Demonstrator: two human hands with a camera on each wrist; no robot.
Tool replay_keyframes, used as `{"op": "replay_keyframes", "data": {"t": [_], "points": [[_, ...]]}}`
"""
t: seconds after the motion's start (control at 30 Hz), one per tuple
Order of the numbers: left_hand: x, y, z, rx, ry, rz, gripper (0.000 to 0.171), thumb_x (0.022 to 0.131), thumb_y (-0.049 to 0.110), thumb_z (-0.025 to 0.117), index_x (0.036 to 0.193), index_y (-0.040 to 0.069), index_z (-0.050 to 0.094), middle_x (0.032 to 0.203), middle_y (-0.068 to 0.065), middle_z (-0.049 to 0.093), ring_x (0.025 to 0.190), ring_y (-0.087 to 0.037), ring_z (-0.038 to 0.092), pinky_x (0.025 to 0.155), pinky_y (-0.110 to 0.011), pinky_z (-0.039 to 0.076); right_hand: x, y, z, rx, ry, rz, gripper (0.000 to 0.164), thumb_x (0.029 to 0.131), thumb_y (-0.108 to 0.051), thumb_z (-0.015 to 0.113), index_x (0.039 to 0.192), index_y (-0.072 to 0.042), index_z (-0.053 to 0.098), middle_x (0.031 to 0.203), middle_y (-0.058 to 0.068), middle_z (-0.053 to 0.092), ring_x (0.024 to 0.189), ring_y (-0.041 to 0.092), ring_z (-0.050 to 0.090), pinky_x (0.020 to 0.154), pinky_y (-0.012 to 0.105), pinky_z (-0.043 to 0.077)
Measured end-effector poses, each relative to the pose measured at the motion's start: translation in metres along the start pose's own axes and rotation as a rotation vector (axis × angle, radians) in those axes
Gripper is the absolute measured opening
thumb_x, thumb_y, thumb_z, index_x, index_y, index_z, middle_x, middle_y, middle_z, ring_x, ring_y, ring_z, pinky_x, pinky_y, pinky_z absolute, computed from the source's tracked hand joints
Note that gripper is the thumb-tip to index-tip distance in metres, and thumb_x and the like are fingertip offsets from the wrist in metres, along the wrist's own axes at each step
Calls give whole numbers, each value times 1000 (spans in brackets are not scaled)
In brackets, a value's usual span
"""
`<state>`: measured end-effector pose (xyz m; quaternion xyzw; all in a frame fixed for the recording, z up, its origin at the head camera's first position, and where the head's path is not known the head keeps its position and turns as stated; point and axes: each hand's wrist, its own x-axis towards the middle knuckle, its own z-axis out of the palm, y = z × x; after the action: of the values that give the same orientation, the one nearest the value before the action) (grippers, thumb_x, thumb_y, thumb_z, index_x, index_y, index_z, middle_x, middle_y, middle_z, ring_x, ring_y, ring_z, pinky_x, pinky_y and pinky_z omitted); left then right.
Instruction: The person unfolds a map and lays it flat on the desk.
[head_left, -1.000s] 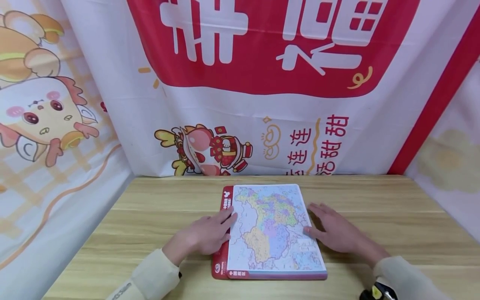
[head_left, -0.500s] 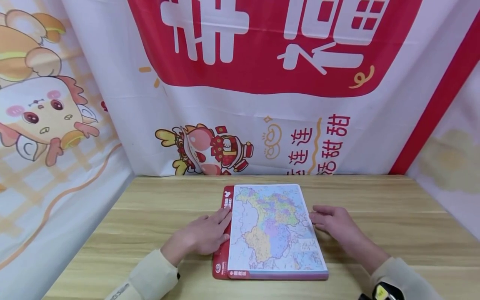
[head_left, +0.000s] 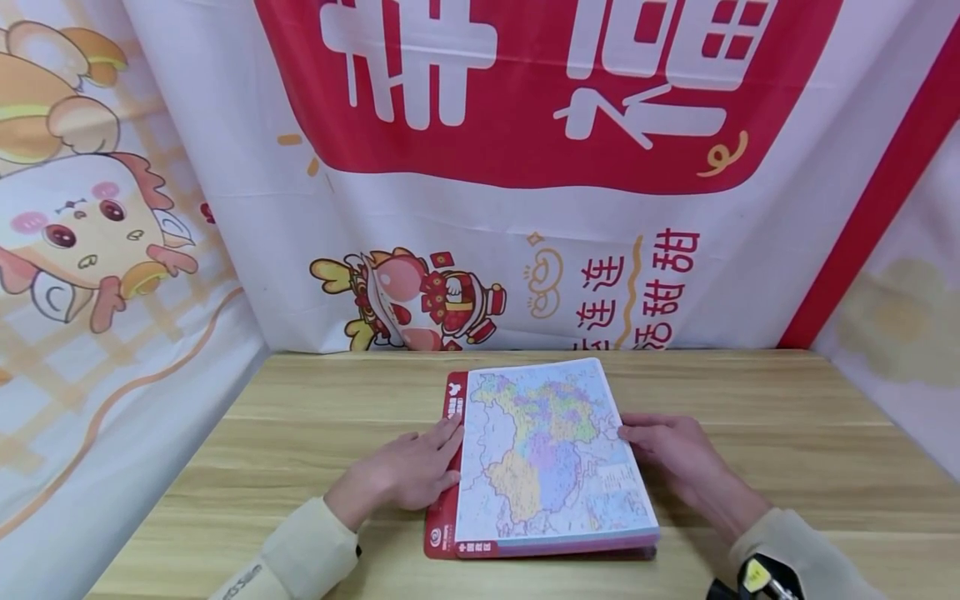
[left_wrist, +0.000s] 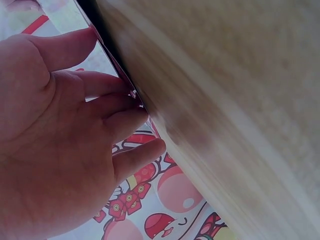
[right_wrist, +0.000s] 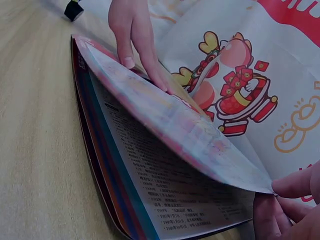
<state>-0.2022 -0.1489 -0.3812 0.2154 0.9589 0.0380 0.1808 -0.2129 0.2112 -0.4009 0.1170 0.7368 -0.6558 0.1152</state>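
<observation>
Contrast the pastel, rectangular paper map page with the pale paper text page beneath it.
The map page is lifted and bent; the text page lies lower. The map page shows coloured regions; the text page shows printed lines. Both are pages of one red-edged paper book.

From the head, the pale wood-grain table [head_left: 322,408] is faced forward and down; close palm-side views are taken at both wrists; the bare left hand [head_left: 415,477] is shared by all three.
</observation>
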Motion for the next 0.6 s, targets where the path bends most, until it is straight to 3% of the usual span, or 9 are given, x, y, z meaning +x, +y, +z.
{"op": "replay_keyframes", "data": {"t": [0.2, 0.4, 0.5, 0.6], "points": [[-1, 0, 0, 15, -10, -2, 72, 110, 41, 55, 169, 11, 27, 180, -6, 18, 167, -24, 22, 131, -58, 31, 1, -2, 0, 30, 31, 20, 55, 100, -11, 72, 148, 8, 54, 131, 24, 73, 101, 17, 76, 88, 32, 65], [-1, 1, 2, 52, -5, 5, 69, 111, 42, 50, 168, 10, 28, 180, -7, 17, 167, -24, 20, 131, -58, 30, -2, -9, -12, 43, 62, -4, 57, 98, -10, 74, 148, 7, 55, 113, 6, 80, 94, 11, 75, 83, 27, 64], [-2, 0, 3, 44, 4, -5, 69, 111, 42, 51, 168, 9, 30, 180, -7, 19, 167, -25, 21, 131, -59, 30, -3, -12, -21, 30, 79, -10, 58, 99, -14, 74, 150, 5, 54, 120, 6, 78, 97, 9, 73, 84, 24, 63], [-4, -4, 3, 22, 12, -28, 71, 110, 44, 53, 168, 9, 31, 180, -7, 21, 167, -25, 22, 131, -60, 28, -5, -14, -32, -14, 102, 9, 60, 103, -23, 71, 155, -1, 51, 141, 13, 69, 107, 11, 70, 85, 22, 62]]}}
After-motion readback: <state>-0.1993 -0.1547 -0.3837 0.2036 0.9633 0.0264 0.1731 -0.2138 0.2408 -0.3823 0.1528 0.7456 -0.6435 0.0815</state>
